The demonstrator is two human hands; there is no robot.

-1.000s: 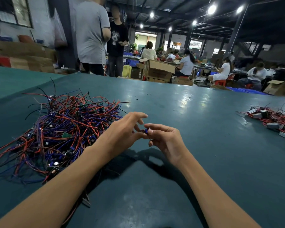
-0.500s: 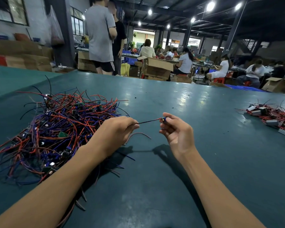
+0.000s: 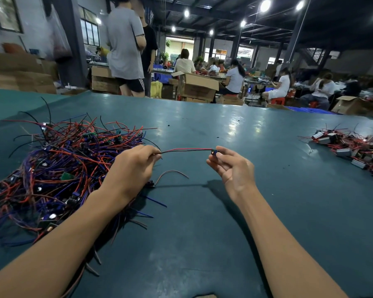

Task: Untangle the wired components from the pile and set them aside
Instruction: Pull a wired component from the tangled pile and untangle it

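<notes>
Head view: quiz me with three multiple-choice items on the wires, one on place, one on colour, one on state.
1. Where is the big tangled pile? A. left of the left hand B. in a cardboard box C. on the floor
2. What colours is the wire between the hands? A. red and black B. yellow and green C. all white
3. How is that wire? A. lying untouched B. stretched between both hands C. coiled up
Answers: A, the pile spreads beside the left hand; A, red and black strands run together; B, the left hand pinches one end, the right hand the component at the other.
</notes>
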